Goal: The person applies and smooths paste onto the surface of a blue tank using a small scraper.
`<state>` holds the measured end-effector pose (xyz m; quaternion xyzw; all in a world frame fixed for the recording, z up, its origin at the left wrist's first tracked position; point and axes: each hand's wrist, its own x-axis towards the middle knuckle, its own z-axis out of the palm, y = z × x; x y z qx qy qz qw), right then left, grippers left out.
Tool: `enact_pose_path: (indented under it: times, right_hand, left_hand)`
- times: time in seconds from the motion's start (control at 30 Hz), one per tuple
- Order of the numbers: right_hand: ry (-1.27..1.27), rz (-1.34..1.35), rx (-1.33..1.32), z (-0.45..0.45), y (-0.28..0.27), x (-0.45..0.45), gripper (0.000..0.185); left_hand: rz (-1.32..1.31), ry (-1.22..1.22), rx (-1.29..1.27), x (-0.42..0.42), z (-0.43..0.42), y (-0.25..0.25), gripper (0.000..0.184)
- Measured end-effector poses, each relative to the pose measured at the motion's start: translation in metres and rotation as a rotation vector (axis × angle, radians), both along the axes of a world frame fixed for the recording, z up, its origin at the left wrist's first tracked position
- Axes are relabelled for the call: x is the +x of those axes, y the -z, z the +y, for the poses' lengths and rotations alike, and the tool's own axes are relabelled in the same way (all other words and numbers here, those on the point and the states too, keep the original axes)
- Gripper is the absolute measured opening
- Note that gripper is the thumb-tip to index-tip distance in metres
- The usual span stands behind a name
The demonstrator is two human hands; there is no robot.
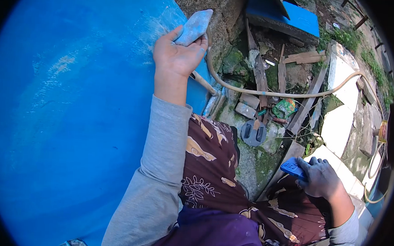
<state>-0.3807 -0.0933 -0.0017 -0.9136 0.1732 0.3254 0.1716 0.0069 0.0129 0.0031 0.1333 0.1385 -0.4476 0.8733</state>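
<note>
Palm up, my left hand (179, 53) holds a flat, pale block with blue smears (196, 27) between thumb and fingers. It is over the right edge of a large blue surface (72, 116), which has whitish scuffed patches. At the lower right, my right hand (321, 177) is closed on a blue object with small raised ovals (293, 167), above my patterned maroon clothing (212, 168). Grey dust covers the fingers of my right hand.
A tan hose (274, 94) curves across the right side. Wooden planks (302, 113), grey bricks (246, 110), a green wrapper (284, 108) and white slabs (337, 128) lie on the ground. Another blue-topped slab (285, 16) is at the top.
</note>
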Motion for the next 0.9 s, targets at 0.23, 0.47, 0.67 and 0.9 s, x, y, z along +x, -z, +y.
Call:
enact_pose_path:
  times: [0.23, 0.47, 0.67, 0.9]
  right_hand:
    - [-0.012, -0.026, -0.006, -0.001, 0.008, -0.006, 0.057]
    - [-0.006, 0.016, 0.007, -0.001, 0.004, -0.002, 0.057]
    - [-0.014, -0.018, -0.009, -0.004, 0.006, -0.002, 0.057]
    - [-0.009, -0.031, 0.008, -0.001, 0.006, -0.003, 0.058]
  left_hand:
    - [-0.078, -0.072, 0.097, -0.007, -0.008, 0.006, 0.044]
    - [0.009, -0.071, 0.07, -0.003, -0.015, 0.006, 0.042]
    - [-0.13, -0.071, 0.146, -0.014, -0.004, 0.0, 0.041]
    - [-0.01, -0.058, 0.097, 0.003, -0.02, 0.011, 0.039]
